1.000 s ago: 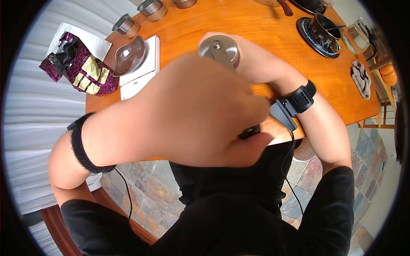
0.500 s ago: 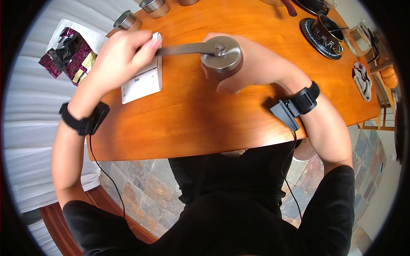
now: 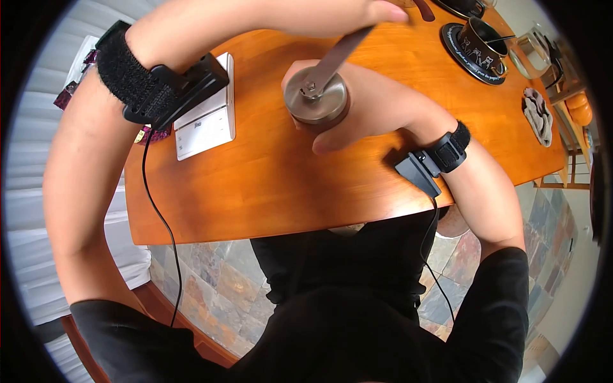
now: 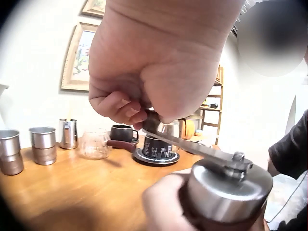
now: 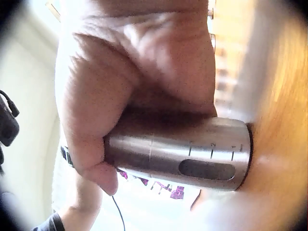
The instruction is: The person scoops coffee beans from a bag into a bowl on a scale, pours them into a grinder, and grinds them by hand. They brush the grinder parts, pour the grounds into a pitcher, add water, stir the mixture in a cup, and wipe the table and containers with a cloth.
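Observation:
A steel hand coffee grinder (image 3: 316, 105) stands over the table in front of me. My right hand (image 3: 377, 99) wraps round its body. In the right wrist view, the lower steel barrel (image 5: 192, 149) shows an oval window and printed marks, its base close to the tabletop. The flat crank arm (image 4: 192, 147) runs from the lid's centre to a dark knob (image 4: 151, 119). My left hand (image 4: 154, 72) grips that knob with curled fingers, on the grinder's far side; in the head view the top edge cuts part of this hand off.
A white scale (image 3: 205, 131) lies left of the grinder. At the back right is a black cup (image 3: 479, 46) on a saucer, with a folded cloth (image 3: 537, 118) nearer. Metal cups (image 4: 43, 144) and a glass server (image 4: 94, 144) stand at the back.
My left hand has swung round with the crank, from close to my body, to the left, then to the far side. The right hand keeps its hold, with the grinder shifted slightly.

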`<state>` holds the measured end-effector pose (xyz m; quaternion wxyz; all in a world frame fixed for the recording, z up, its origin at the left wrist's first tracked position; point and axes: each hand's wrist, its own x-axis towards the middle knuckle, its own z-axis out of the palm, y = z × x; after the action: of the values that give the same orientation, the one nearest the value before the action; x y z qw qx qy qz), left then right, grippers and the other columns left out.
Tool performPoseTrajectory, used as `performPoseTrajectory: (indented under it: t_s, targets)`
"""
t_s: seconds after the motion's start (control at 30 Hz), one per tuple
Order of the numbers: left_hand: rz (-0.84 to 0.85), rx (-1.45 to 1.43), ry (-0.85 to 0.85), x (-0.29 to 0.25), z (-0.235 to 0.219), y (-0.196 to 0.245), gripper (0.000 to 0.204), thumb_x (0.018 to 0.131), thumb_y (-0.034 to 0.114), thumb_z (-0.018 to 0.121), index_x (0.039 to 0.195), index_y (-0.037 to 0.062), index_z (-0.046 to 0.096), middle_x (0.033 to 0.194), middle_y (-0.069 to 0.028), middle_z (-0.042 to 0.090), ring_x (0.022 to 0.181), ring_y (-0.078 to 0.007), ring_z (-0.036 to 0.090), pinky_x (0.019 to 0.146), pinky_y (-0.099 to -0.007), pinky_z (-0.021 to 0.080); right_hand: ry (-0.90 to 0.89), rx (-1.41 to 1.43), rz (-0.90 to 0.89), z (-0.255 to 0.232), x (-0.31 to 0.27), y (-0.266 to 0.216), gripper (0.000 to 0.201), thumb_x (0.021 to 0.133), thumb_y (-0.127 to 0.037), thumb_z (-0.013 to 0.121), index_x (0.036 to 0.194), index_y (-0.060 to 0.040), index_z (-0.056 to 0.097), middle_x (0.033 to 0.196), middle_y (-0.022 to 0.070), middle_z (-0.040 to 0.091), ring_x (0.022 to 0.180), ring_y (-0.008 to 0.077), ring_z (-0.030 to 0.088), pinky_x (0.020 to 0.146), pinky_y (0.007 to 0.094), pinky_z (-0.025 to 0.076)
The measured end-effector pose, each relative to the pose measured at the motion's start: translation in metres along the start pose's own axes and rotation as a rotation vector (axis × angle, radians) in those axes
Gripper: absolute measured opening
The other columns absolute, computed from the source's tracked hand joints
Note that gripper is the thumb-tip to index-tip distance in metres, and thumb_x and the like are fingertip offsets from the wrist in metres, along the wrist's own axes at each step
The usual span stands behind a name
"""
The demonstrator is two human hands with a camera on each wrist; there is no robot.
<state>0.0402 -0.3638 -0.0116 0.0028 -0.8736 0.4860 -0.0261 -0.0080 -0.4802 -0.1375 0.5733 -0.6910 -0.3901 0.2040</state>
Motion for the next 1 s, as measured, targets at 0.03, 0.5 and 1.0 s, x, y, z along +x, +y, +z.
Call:
performPoseTrajectory:
  t_s: [0.03,0.5,1.0]
  targets:
    - [-0.026,0.007,-0.1,0.003,-0.011,0.014,0.041,0.102,0.035,0.046,0.095,-0.0019,0.063,0.085,-0.0244,0.066,0.083,-0.0403,0.065,0.078,-0.0476,0.051,0.005,-0.014,-0.005,0.001,0.0,0.001,0.051,0.062,0.001,0.081,0.107,-0.0073,0.058,0.089,-0.0019,0.062,0.083,0.0107,0.058,0.076,0.0264,0.048]
    - [0.328,-0.275,0.125,-0.102,0.016,0.068,0.024,0.078,0.026,0.072,0.071,0.008,0.057,0.064,-0.0042,0.051,0.057,-0.0251,0.055,0.05,-0.0374,0.043,0.148,0.085,-0.259,-0.006,0.002,0.021,0.033,0.071,-0.005,0.079,0.096,-0.0046,0.057,0.078,0.0041,0.062,0.058,0.0142,0.06,0.051,0.0276,0.049]
    - [-0.304,-0.315,0.062,-0.121,0.026,-0.068,0.044,0.102,0.033,0.051,0.074,-0.0021,0.049,0.061,-0.0079,0.039,0.06,-0.0181,0.036,0.056,-0.0349,0.037,0.067,0.003,0.047,-0.003,0.001,-0.001,0.046,0.063,0.005,0.076,0.103,-0.007,0.058,0.09,-0.0007,0.062,0.08,0.0102,0.058,0.069,0.0262,0.049]
